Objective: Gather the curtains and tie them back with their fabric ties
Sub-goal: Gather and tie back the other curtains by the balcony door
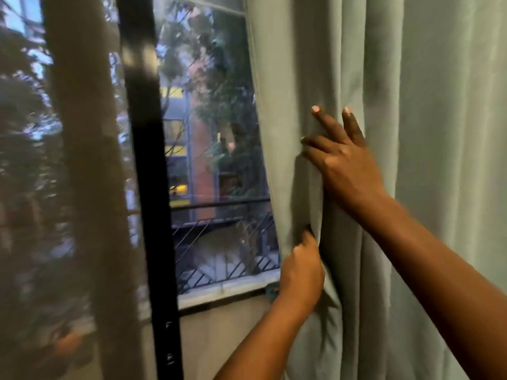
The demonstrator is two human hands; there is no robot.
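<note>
— Where's the curtain?

— The green curtain (397,78) hangs right of the window (214,133), its edge bunched in folds.

— And your hands?

— My left hand (300,272) is closed, pinching a fold low down near the sill (225,290). My right hand (343,157) is spread flat, fingers apart, pressing the cloth higher up, gripping nothing.
</note>
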